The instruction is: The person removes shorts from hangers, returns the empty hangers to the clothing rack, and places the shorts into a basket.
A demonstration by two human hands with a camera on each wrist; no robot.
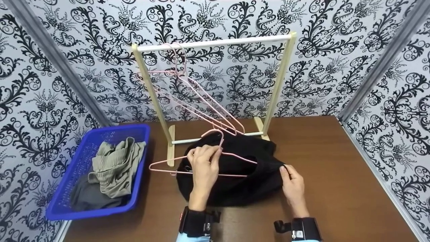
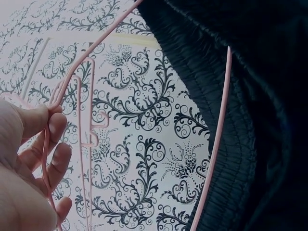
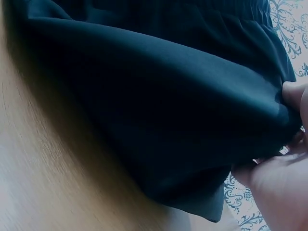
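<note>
My left hand (image 1: 204, 168) pinches a pink clothes hanger (image 1: 237, 156) just below its hook, fingers curled round the wire in the left wrist view. The hanger's right end is inside the opening of a black garment (image 1: 228, 196) with a gathered elastic waistband (image 2: 228, 159); its left end sticks out over the table. My right hand (image 1: 293, 186) grips the garment's right edge between thumb and fingers, holding that side stretched out. In the right wrist view, the dark cloth (image 3: 159, 96) hangs in a wide fold from the fingers. The hanger's right tip is hidden by the cloth.
A small rack (image 1: 215, 43) with a white rail and wooden posts stands behind the hands; pink hangers (image 1: 205, 97) hang at its left. On the left, a blue basket (image 1: 142, 132) holds beige and dark grey clothes (image 1: 116, 166). Patterned walls enclose the brown table (image 1: 336, 188).
</note>
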